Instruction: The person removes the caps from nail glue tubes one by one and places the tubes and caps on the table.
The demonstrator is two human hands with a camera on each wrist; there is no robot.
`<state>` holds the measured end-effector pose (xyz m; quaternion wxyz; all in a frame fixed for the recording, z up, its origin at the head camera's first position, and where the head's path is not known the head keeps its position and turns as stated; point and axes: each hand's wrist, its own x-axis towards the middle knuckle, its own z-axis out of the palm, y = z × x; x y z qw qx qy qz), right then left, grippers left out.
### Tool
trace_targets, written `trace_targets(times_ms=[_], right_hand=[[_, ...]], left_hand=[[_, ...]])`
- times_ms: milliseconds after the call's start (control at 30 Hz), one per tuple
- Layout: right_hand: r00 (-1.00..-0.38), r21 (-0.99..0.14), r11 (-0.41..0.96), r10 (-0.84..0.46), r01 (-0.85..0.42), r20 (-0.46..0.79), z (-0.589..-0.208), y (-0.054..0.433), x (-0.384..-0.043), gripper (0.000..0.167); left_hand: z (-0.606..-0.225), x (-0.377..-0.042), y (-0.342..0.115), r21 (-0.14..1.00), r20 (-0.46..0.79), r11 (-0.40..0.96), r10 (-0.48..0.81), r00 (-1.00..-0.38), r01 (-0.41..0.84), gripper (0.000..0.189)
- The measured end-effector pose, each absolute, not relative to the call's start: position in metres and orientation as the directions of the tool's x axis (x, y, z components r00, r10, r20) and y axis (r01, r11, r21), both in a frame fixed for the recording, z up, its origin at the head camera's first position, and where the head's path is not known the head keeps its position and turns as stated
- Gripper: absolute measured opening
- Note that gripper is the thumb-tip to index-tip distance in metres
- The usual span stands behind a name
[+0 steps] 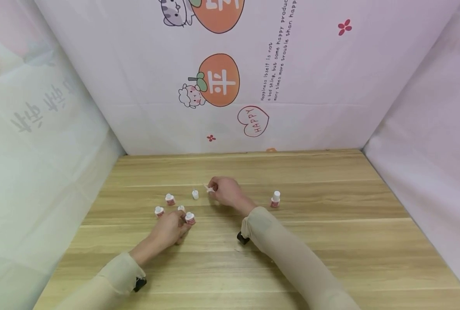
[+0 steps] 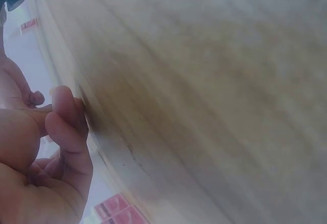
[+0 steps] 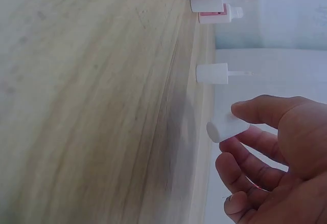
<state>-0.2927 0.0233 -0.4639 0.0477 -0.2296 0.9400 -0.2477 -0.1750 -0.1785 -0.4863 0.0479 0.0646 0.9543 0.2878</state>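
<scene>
My left hand (image 1: 169, 228) pinches a small glue-type bottle (image 1: 189, 218) with a pink label and bare white neck. In the left wrist view the curled fingers (image 2: 66, 127) hide that bottle. Farther up the table, my right hand (image 1: 227, 191) holds a white brush cap (image 3: 227, 127) between thumb and fingers, just above the wood. Its thin brush points up and left in the head view. Beside it a second brush cap (image 1: 195, 194) stands with its brush upward. Another white cap (image 1: 181, 208) is partly hidden behind the left hand.
Two bottles with bare necks, a rear one (image 1: 169, 199) and a nearer one (image 1: 159, 211), stand left of the hands. A capped bottle (image 1: 275, 199) stands to the right. Printed white cloth (image 1: 311, 86) walls the wooden table (image 1: 330, 249) at the back and sides.
</scene>
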Motion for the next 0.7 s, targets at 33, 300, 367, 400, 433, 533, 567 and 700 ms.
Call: trace_targets(times_ms=[33, 300, 367, 400, 433, 533, 567, 700], right_hand=[[-0.89, -0.49, 0.771, -0.455, -0.407, 0.024, -0.464, 0.021, -0.293, 0.018], [-0.889, -0.479, 0.778, -0.459, -0.405, 0.007, -0.467, 0.011, -0.296, 0.018], [-0.888, -0.481, 0.778, -0.459, -0.403, 0.002, -0.468, 0.01, -0.297, 0.018], [-0.889, -0.482, 0.779, -0.459, -0.401, -0.002, -0.468, 0.01, -0.297, 0.017], [-0.89, -0.483, 0.78, -0.457, -0.397, -0.006, -0.469, 0.01, -0.297, 0.017], [-0.892, -0.479, 0.785, -0.452, -0.392, -0.011, -0.47, 0.01, -0.297, 0.016], [-0.893, -0.477, 0.787, -0.451, -0.392, -0.011, -0.471, 0.01, -0.297, 0.016], [-0.891, -0.488, 0.781, -0.454, -0.391, -0.014, -0.474, 0.011, -0.297, 0.02]], left_hand=[[-0.487, -0.175, -0.179, 0.555, -0.048, 0.826, 0.147, -0.988, 0.096, 0.022], [-0.488, -0.173, -0.185, 0.53, 0.026, 0.836, 0.151, -0.988, 0.142, 0.016], [-0.488, -0.174, -0.186, 0.516, 0.035, 0.844, 0.151, -0.988, 0.147, 0.016], [-0.488, -0.174, -0.186, 0.509, 0.038, 0.848, 0.15, -0.988, 0.148, 0.016], [-0.488, -0.174, -0.187, 0.506, 0.04, 0.85, 0.149, -0.988, 0.148, 0.016], [-0.488, -0.174, -0.187, 0.497, 0.042, 0.855, 0.146, -0.988, 0.147, 0.016], [-0.487, -0.175, -0.187, 0.494, 0.044, 0.856, 0.149, -0.988, 0.151, 0.017], [-0.487, -0.175, -0.187, 0.484, 0.053, 0.861, 0.15, -0.987, 0.156, 0.017]])
